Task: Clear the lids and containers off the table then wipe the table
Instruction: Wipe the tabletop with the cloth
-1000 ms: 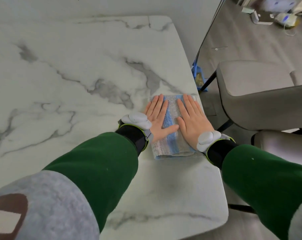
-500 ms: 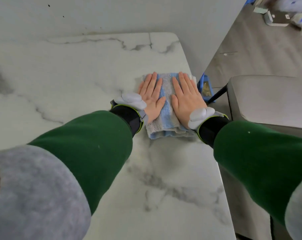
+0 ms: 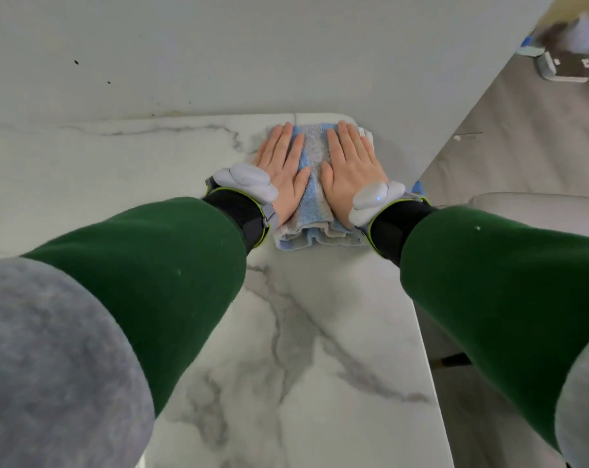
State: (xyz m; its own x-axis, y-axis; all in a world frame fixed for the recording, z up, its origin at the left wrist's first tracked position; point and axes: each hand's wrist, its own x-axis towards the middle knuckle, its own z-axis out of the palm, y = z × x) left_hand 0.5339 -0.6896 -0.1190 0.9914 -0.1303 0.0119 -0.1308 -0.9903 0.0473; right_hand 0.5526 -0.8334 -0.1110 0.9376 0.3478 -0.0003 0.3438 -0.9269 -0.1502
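A folded blue and grey towel (image 3: 315, 194) lies on the white marble table (image 3: 313, 349), at its far right corner by the wall. My left hand (image 3: 284, 163) presses flat on the towel's left half, fingers straight and pointing to the wall. My right hand (image 3: 350, 163) presses flat on the right half in the same way. A strip of towel shows between the two hands, and its near folded edge bunches below my wrists. No lids or containers are in view on the table.
A grey wall (image 3: 218, 52) runs along the table's far edge. The table's right edge (image 3: 424, 349) drops to a grey floor. A grey chair seat (image 3: 536, 202) stands right of the table. Small devices (image 3: 566, 67) lie on the floor at the far right.
Both hands have pushed the towel away from me along the right side of the table, from mid-table up to the far corner by the wall.
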